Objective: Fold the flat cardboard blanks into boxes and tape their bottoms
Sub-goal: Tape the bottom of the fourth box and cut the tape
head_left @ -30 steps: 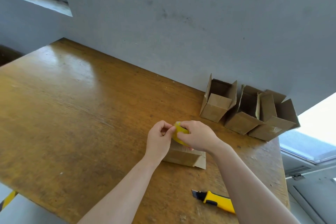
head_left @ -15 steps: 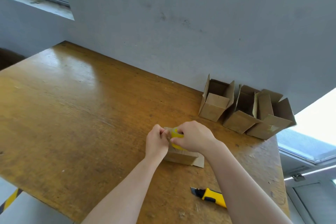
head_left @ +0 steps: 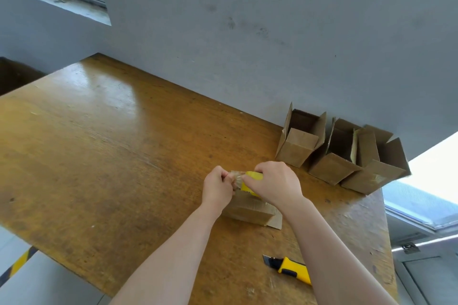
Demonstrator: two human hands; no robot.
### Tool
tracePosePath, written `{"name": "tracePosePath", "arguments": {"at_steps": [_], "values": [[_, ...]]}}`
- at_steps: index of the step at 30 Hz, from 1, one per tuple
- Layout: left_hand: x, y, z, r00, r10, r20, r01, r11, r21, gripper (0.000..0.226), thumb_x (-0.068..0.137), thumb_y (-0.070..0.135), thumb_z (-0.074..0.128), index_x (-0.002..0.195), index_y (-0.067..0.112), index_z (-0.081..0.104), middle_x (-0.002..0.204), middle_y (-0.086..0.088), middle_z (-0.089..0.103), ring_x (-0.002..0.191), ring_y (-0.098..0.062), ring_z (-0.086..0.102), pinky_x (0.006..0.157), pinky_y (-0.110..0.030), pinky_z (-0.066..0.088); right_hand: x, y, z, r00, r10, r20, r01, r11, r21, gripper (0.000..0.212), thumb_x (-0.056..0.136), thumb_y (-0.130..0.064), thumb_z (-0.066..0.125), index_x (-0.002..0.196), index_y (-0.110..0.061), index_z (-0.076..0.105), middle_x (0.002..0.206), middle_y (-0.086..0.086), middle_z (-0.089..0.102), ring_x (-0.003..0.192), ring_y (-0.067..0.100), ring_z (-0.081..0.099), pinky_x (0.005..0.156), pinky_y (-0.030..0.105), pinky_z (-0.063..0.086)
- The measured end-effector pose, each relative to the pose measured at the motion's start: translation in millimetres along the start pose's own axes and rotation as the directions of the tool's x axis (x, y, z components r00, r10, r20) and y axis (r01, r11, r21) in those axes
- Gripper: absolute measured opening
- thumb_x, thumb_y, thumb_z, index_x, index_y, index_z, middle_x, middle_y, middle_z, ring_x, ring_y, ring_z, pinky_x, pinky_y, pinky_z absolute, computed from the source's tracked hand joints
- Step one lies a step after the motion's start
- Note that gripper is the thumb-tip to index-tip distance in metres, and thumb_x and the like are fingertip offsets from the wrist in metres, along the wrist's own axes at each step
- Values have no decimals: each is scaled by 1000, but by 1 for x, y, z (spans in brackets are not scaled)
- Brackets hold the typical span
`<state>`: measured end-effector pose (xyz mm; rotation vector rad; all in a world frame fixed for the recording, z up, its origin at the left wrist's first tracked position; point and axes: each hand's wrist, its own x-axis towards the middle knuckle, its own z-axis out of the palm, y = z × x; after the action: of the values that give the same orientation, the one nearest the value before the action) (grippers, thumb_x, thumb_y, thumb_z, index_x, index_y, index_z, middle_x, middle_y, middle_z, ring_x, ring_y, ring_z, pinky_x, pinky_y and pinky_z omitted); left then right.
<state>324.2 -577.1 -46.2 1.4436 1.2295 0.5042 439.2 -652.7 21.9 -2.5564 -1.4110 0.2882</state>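
A small cardboard box [head_left: 250, 210] lies bottom-up on the wooden table [head_left: 104, 156], under both hands. My right hand [head_left: 277, 183] grips a yellow tape roll [head_left: 251, 179] just above the box. My left hand [head_left: 218, 187] pinches the clear tape end [head_left: 235, 176] pulled out a short way to the left of the roll. Three folded boxes stand open-topped by the wall: one [head_left: 298, 145], a second [head_left: 334, 158] and a third [head_left: 376, 168].
A yellow and black utility knife [head_left: 290, 268] lies near the table's front edge, right of my right forearm. The grey wall runs along the table's far side. The table's right edge drops off past the boxes.
The hands have lowered onto the box. The left hand has drawn a short strip of tape out of the roll.
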Motion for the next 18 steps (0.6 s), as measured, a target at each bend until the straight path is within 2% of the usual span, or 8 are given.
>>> {"name": "tracePosePath", "arguments": {"at_steps": [3, 6, 9, 11, 13, 18], "values": [[0, 2, -2, 1000, -27, -7, 27, 999, -23, 17, 98, 18, 50, 83, 11, 54, 80, -5, 67, 60, -9, 61, 54, -20, 43, 3, 7, -5, 999, 41, 34, -40, 998, -45, 48, 85, -63, 56, 96, -20, 73, 71, -11, 60, 64, 5, 56, 47, 18, 40], [-1, 3, 0, 999, -35, 11, 36, 999, -8, 16, 98, 19, 50, 86, 10, 55, 84, -7, 66, 69, -14, 63, 59, -24, 46, 4, 15, -10, 1000, 11, 26, -8, 993, -115, 52, 86, -67, 50, 104, -24, 73, 80, -12, 61, 69, 6, 57, 49, 18, 40], [-1, 2, -1, 995, -96, 39, 101, 987, -129, 16, 95, 14, 51, 80, 10, 53, 78, -7, 65, 67, -17, 59, 65, -30, 49, 3, 18, -10, 1000, -16, -6, 15, 987, -157, 54, 87, -69, 46, 108, -27, 72, 83, -14, 59, 74, 7, 56, 49, 18, 38], [-1, 0, -4, 989, -147, 29, 149, 968, -204, 21, 92, 10, 50, 71, 11, 48, 70, -8, 57, 64, -18, 51, 64, -33, 45, 4, 13, -7, 1000, -17, 0, 17, 984, -175, 50, 88, -66, 47, 105, -26, 72, 83, -11, 63, 73, 9, 58, 49, 19, 39], [-2, -4, -6, 985, -172, 2, 168, 962, -216, 24, 90, 10, 51, 68, 12, 45, 67, -7, 52, 65, -18, 48, 60, -30, 42, 6, 6, -4, 1000, -11, 10, 13, 977, -211, 45, 89, -62, 48, 97, -24, 72, 79, -9, 64, 67, 10, 57, 45, 20, 36], [3, -9, -9, 985, -170, -25, 167, 982, -93, 23, 95, 13, 50, 72, 12, 47, 78, -12, 61, 57, -17, 51, 51, -28, 41, 13, -9, 3, 999, 20, 33, -9, 958, -288, 41, 90, -55, 52, 83, -19, 70, 64, -7, 59, 57, 11, 56, 43, 21, 37]]}}
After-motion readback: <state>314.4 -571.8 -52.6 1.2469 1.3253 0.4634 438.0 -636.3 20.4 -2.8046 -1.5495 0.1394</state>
